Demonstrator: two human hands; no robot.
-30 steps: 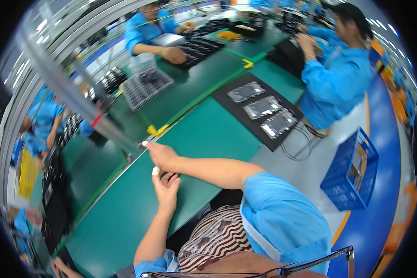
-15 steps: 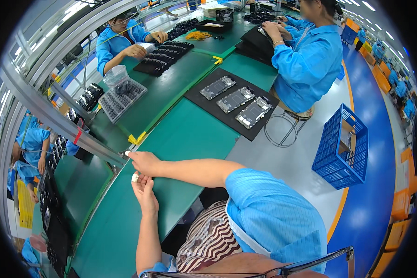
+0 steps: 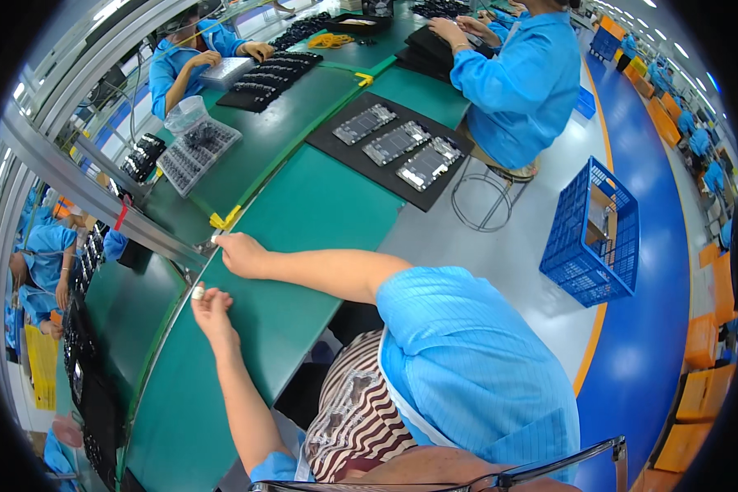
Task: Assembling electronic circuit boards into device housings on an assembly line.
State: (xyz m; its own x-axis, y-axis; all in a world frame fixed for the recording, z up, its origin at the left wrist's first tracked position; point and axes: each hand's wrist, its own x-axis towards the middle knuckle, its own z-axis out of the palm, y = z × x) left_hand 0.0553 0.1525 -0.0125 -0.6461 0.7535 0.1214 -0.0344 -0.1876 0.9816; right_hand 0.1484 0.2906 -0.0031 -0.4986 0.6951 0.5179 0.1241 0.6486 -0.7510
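Note:
My left hand (image 3: 212, 313) is over the green table (image 3: 299, 197), close to its far left edge. A white finger cover sits on one fingertip; the fingers are loosely bent and apart, with nothing visible in them. Just beyond it, my right hand (image 3: 242, 253) is held closed at the table edge, beside the foot of a metal post (image 3: 168, 244). One finger of it has a white tip too. Whether anything small is between its fingers is hidden. A black mat (image 3: 334, 152) with three phone circuit boards (image 3: 395, 143) lies farther off, apart from both hands.
Yellow tape (image 3: 225, 219) marks the table joint past my right hand. A clear tray of small dark parts (image 3: 195, 152) and a plastic cup (image 3: 186, 115) stand across it. Two co-workers in blue handle parts ahead. A blue crate (image 3: 592, 238) sits on the floor at right.
My hands have come apart: the left has moved left and away from the right, which stays at the table edge near the post. The whole view has shifted slightly.

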